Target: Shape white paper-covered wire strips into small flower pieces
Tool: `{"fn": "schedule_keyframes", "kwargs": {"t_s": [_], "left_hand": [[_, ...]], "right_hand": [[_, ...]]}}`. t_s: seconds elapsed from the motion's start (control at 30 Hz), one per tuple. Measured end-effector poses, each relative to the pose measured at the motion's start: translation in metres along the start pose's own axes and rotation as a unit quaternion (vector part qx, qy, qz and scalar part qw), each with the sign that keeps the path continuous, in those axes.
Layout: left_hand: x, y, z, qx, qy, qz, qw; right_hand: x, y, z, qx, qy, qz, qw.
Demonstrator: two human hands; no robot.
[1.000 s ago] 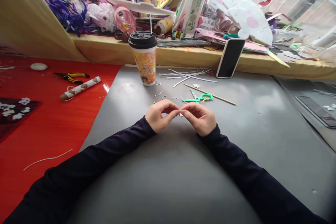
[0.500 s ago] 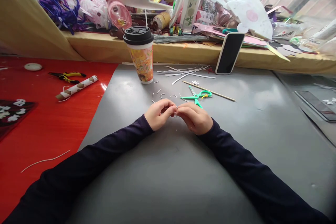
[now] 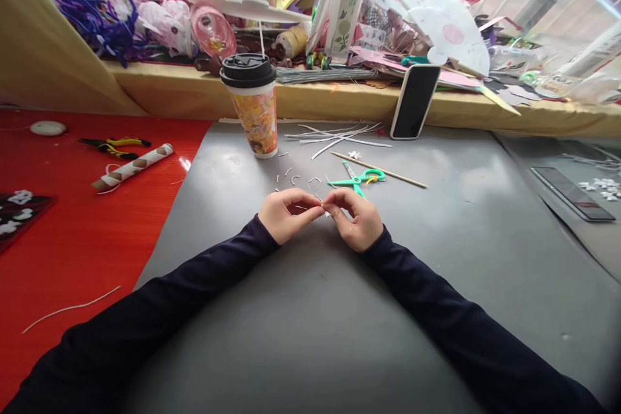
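Note:
My left hand [image 3: 287,215] and my right hand [image 3: 356,217] meet fingertip to fingertip over the grey mat, both pinched closed. Between them shows a tiny white piece [image 3: 327,214], mostly covered by the fingers; it looks like thin white strip, but its shape is unclear. Just beyond my right hand lie green scissors [image 3: 359,176], blades spread. A thin wooden stick [image 3: 388,171] rests behind them, beside a small white flower [image 3: 354,155]. Short white clippings [image 3: 294,180] are scattered past my left hand.
A paper cup [image 3: 253,110] with black lid and straw stands behind the clippings. Long white strips [image 3: 334,137] lie right of it. A phone [image 3: 414,103] leans upright; another phone [image 3: 572,194] lies flat. Pliers [image 3: 116,145] and a white-wrapped tube [image 3: 133,168] are on the red surface [image 3: 87,226].
My right hand's fingers have shifted from lying over the piece to a raised thumb-and-finger pinch. My left fingers have straightened somewhat. The whole view has moved slightly.

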State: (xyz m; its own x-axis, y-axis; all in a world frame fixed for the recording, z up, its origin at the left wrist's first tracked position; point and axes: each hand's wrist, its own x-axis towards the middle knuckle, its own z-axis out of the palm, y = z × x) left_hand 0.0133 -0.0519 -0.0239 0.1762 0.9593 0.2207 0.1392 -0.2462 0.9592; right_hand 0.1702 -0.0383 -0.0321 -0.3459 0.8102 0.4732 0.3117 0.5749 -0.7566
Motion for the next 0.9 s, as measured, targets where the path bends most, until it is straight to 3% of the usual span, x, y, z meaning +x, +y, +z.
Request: {"fn": "schedule_keyframes", "kwargs": {"t_s": [0.27, 0.37, 0.5, 0.6, 0.67, 0.77, 0.9], "left_hand": [[0.000, -0.002, 0.000, 0.079, 0.033, 0.025, 0.996], [0.001, -0.004, 0.000, 0.078, 0.021, 0.002, 0.997], [0.006, -0.008, -0.002, 0.029, -0.057, -0.040, 0.997], [0.008, -0.011, -0.003, -0.016, -0.095, -0.065, 0.993], [0.008, -0.012, -0.004, -0.029, -0.104, -0.074, 0.991], [0.007, -0.011, -0.004, 0.023, -0.084, -0.046, 0.995], [0.003, -0.006, -0.004, 0.124, -0.019, 0.073, 0.989]], "right_hand": [[0.002, 0.004, 0.008, 0.124, -0.022, 0.127, 0.984], [0.003, 0.005, 0.008, 0.156, -0.051, 0.129, 0.978], [0.005, 0.008, 0.004, 0.109, -0.093, 0.049, 0.988], [0.008, 0.010, -0.002, -0.001, -0.104, -0.066, 0.992], [0.010, 0.012, -0.006, -0.096, -0.103, -0.149, 0.979], [0.010, 0.012, -0.011, -0.199, -0.097, -0.217, 0.951], [0.006, 0.008, -0.010, -0.239, -0.057, -0.221, 0.944]]}}
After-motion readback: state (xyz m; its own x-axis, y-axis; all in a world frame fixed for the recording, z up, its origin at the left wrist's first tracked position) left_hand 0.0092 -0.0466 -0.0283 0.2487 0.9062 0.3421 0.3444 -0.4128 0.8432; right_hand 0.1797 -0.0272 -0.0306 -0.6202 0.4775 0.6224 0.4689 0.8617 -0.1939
